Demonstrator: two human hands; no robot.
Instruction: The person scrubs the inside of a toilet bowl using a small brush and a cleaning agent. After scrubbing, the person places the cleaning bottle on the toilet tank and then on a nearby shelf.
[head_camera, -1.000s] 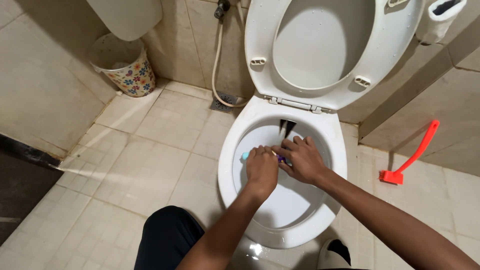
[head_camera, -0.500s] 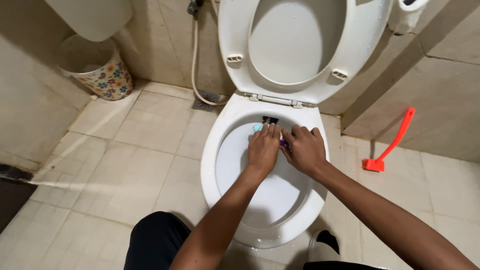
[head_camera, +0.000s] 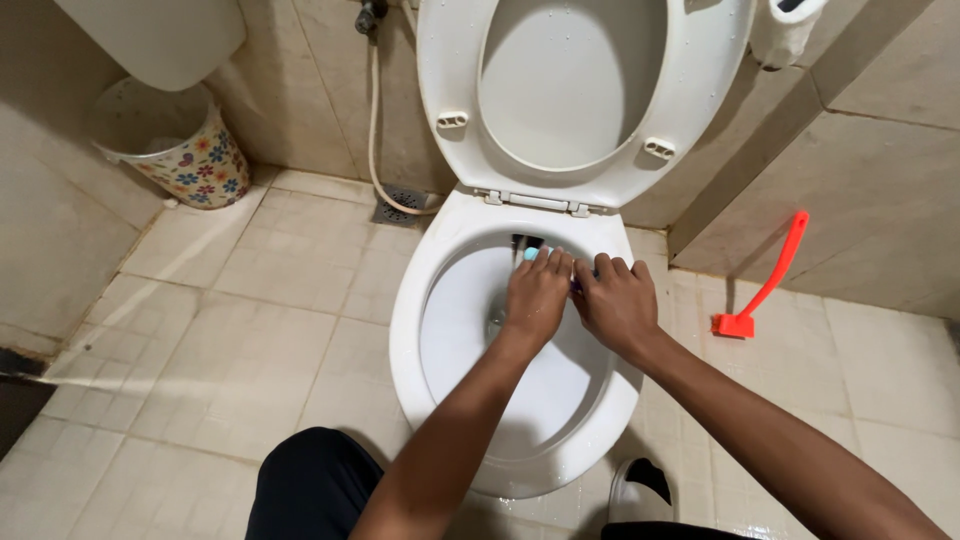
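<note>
- Head view, looking straight down: both hands are held over the back of the open toilet bowl, side by side and nearly touching.
- Left hand is curled shut around a small brush-like tool; only a light blue tip shows past the fingers, with a dark bit just under the back rim.
- Right hand is closed too, knuckles up, with a sliver of purple peeking out between the two hands. Whether it's gripping the same tool or something else can't be told.
- So the tool is up at the rear inner wall of the bowl, right below the seat hinges.
- Progress, judging by looks only: scrubbing seems to be mid-way. The bowl's visible porcelain already looks white and wet, and the back rim is what's being worked now. How clean the hidden spot under the hands is can't be judged.
- Seat and lid are flipped up against the wall, so nothing blocks the bowl itself.
- Around it: a flowered waste bin off to the left by the wall, a white spray hose hanging down to a floor drain, and a red long-handled brush leaned against the right wall, well apart from the hands.
- A dark-trousered knee and a shoe are parked close to the bowl's front.
</note>
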